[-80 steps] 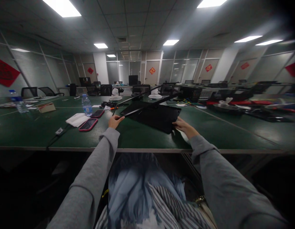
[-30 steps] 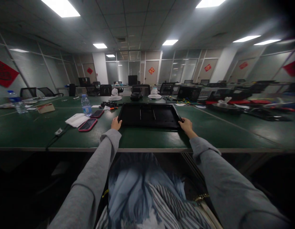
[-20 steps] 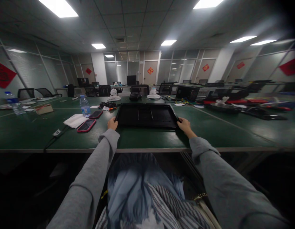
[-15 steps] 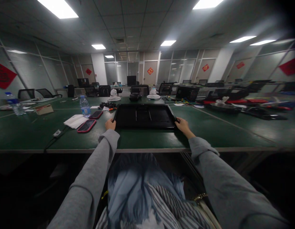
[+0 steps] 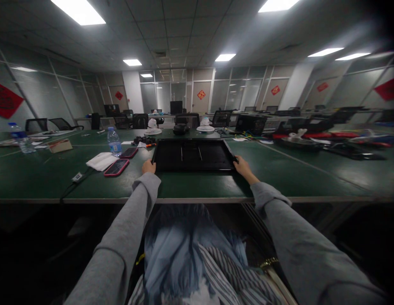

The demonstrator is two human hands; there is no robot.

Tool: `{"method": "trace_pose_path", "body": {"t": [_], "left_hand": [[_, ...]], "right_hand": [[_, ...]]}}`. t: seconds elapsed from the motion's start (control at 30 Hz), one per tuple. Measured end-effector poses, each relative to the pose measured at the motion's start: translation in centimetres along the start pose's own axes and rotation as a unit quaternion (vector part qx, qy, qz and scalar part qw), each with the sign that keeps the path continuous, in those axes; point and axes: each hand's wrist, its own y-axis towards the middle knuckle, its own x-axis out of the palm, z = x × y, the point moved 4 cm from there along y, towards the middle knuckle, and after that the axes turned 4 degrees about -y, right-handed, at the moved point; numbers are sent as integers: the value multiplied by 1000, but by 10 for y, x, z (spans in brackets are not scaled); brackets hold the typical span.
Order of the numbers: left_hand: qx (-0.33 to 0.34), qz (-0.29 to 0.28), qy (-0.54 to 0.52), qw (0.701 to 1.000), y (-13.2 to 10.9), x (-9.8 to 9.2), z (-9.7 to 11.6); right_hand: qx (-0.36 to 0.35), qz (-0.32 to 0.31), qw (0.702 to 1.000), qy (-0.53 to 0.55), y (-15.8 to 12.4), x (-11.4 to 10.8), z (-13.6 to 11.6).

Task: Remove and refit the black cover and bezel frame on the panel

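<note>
A wide black tray-like panel (image 5: pixel 214 156) with a raised rim lies on the green table in front of me. Two thin, pale metal strips stand out on its dark inner face. My left hand (image 5: pixel 149 167) is closed around its left edge near the front corner. On the opposite side, my right hand (image 5: pixel 244 167) grips the right edge, also close to the front corner. The fingertips of both hands are partly hidden by the rim and the hands themselves.
Left of the panel are two phones (image 5: pixel 116 167), white folded tissue (image 5: pixel 101 161) and a water bottle (image 5: pixel 114 142). A cable (image 5: pixel 77 177) runs over the table's front edge. Behind stand two small white fans (image 5: pixel 205 125). A dark pan (image 5: pixel 300 144) and other items lie right.
</note>
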Motion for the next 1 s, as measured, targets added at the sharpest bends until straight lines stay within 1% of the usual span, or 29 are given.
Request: {"method": "trace_pose_path", "body": {"t": [0.17,0.3,0.43,0.53,0.7,0.87,1.0], "left_hand": [[11,-24,34,999,2,3,2],[17,-16,43,999,-4,0,8],[7,-15,54,998,-7,-4,14],[1,-21,67,998,-7,-7,18],[-5,-15,96,995,-7,-11,20],[15,-23,120,992,-8,-8,21],[15,-30,130,991,-8,-6,21]], "right_hand": [[1,-19,999,-34,-2,1,0],[6,-16,997,-75,-4,-1,-1],[5,-4,995,-103,-4,-5,-4],[5,6,995,-101,-4,-7,-7],[6,17,996,-90,-2,-6,-7],[7,12,997,-70,0,-3,-2],[0,16,999,-51,3,-1,3]]}}
